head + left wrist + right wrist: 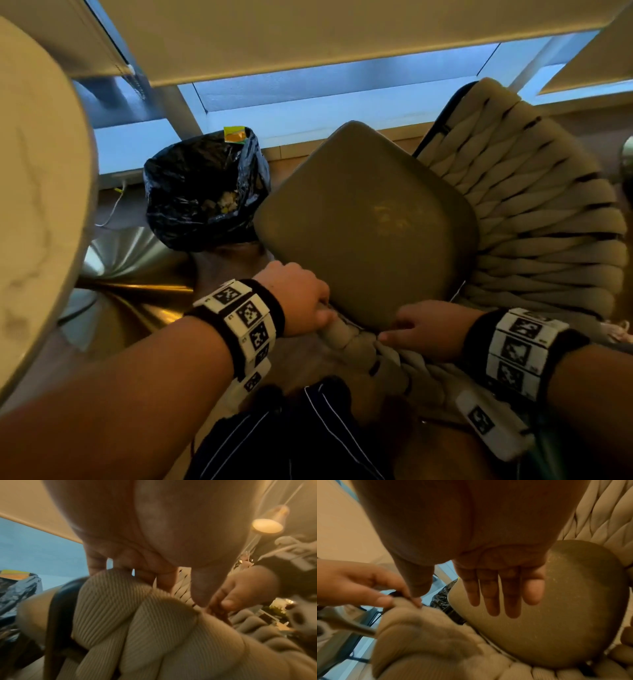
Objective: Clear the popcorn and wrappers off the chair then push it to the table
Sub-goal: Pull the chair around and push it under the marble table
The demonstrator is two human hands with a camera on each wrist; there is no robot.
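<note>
The chair [534, 219] has a woven beige rope back and a taupe seat cushion [370, 222], [556, 622] with faint yellowish specks on it. My left hand [301, 301], [137, 577] grips the end of the near rope armrest [346, 334], [137, 622], fingers curled over it. Beside it my right hand [421, 329], [501, 595] lies across the same armrest, its straight fingers reaching over the cushion's near edge. A bin lined with a black bag [205, 192] stands left of the seat; popcorn shows inside it and a yellow-green wrapper [235, 133] sits at its rim.
The white marble table top [34, 171] fills the left side, with its shiny metal base [137, 274] below, close to the bin and chair. A window sill [308, 113] runs behind. My legs in dark shorts [291, 428] are just under the armrest.
</note>
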